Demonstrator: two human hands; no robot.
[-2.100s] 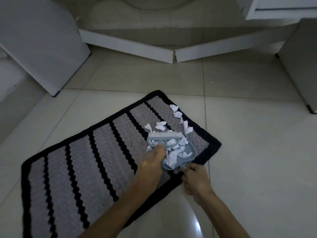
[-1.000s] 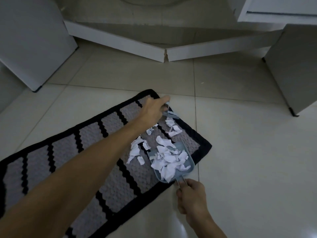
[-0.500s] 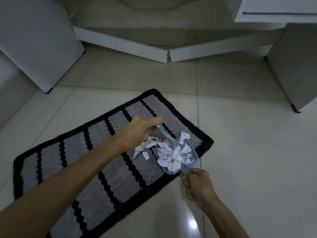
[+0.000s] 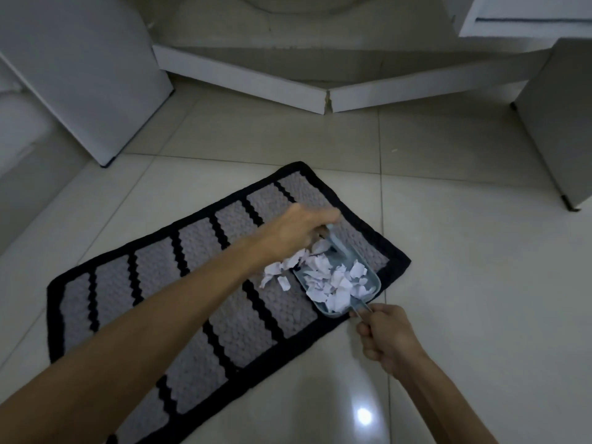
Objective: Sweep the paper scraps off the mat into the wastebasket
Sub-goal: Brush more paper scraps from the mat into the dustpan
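A grey mat (image 4: 224, 318) with black stripes and a black border lies on the tiled floor. A small blue-grey dustpan (image 4: 371, 294) rests on the mat's right end, filled with white paper scraps (image 4: 333, 288). A few scraps (image 4: 275, 274) lie on the mat just left of the pan. My right hand (image 4: 387, 339) grips the dustpan's thin handle. My left hand (image 4: 298, 230) is closed on a small blue-grey brush (image 4: 339, 248), mostly hidden under the hand, at the pan's far-left edge. No wastebasket is in view.
White furniture panels stand at the left (image 4: 93, 88) and right (image 4: 560, 123). A low white baseboard (image 4: 243, 80) runs along the back. Glossy tiled floor (image 4: 480, 283) surrounds the mat.
My left hand reached to the mat's far corner, then drew the brush back, pulling scraps into the dustpan. The far-end scraps are gone from the mat. My right hand kept hold of the pan.
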